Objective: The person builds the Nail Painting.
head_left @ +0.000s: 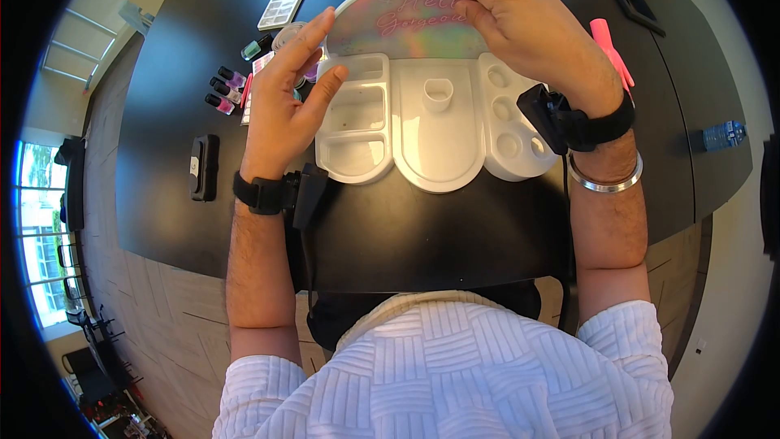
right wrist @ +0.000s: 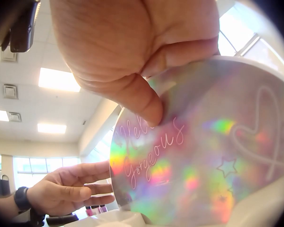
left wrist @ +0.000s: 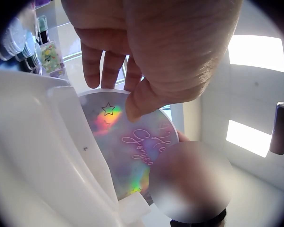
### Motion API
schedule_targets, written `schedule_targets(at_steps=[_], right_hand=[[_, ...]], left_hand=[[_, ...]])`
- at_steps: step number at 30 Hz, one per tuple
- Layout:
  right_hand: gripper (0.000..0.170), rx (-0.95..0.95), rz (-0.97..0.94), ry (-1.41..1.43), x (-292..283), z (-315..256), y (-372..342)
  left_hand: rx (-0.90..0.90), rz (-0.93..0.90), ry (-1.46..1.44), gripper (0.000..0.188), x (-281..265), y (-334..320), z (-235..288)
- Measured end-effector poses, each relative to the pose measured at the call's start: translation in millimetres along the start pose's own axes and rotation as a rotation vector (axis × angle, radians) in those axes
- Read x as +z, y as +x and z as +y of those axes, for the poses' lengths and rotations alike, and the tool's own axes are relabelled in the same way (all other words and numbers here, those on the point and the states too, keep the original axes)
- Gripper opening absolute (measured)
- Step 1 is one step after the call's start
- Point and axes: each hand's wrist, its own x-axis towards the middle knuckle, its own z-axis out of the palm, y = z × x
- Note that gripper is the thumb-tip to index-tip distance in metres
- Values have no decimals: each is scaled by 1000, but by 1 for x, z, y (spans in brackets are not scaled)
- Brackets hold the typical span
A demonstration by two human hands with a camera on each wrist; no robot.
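A white cosmetics organizer (head_left: 439, 154) stands on the dark table, with compartments at the left, a flat middle tray holding a small white cup (head_left: 438, 94), and round wells at the right. Behind rises a rounded, iridescent backboard (head_left: 366, 28) lettered "Hello Gorgeous". My right hand (head_left: 532, 24) grips its upper right edge, thumb over the lettered face and fingers at the rim; the fingertips behind are hidden in the right wrist view. At the left edge, my left hand (head_left: 288, 106) has extended fingers beside the backboard and its thumb apart from them.
Nail polish bottles (head_left: 221, 103) lie at the left, near a black case (head_left: 204, 167). A pale palette box (head_left: 283, 6) is at the back left. On the right are a pink hand-shaped item (head_left: 611, 50), a black tray (head_left: 630, 0) and a water bottle (head_left: 723, 136).
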Motion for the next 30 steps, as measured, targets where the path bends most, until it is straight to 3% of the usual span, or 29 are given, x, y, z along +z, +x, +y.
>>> schedule_targets(at_steps=[5, 7, 11, 13, 19, 30], right_hand=[[43, 37, -19, -12, -2, -6, 2], [42, 132, -66, -49, -6, -16, 2], [40, 97, -43, -52, -6, -17, 0], [39, 17, 11, -49, -4, -16, -1], [32, 136, -62, -42, -4, -14, 2], [11, 94, -54, -88, -1, -7, 1]], left_hand=[[-6, 6, -4, 60, 0, 0, 0], [-8, 15, -3, 58, 0, 0, 1], [-48, -45, 1, 56, -2, 0, 3], [-14, 27, -21, 56, 1, 0, 0], [-14, 30, -54, 54, 2, 0, -3], [-40, 46, -76, 51, 3, -1, -4]])
